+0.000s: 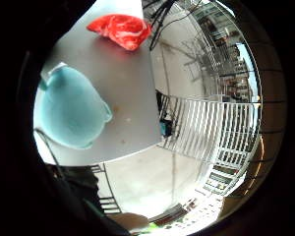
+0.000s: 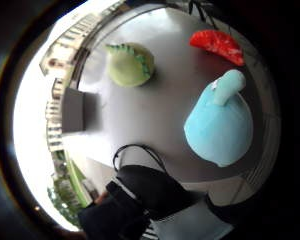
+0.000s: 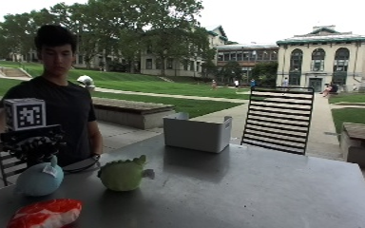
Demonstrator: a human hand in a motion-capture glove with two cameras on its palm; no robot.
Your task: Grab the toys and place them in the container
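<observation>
Toys sit along the near end of my grey metal table (image 3: 245,190): a round light-blue plush (image 3: 38,179) with its narrow stalk pointing up toward my gloved right hand (image 3: 32,145), a round green plush with a spiky ridge (image 3: 123,174) beside it, and a flat red-and-white plush (image 3: 45,213) lying lengthwise. The boxy white container (image 3: 197,133) stands farther back. I cannot tell how my fingers are set.

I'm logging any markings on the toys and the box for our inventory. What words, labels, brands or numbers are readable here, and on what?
None can be read.
Blue plush toy: a small white tag near its top, too small to read.
Green plush toy: no text shows.
Red plush toy: only white streaks, no lettering.
White container: plain sides, no label in view.
</observation>
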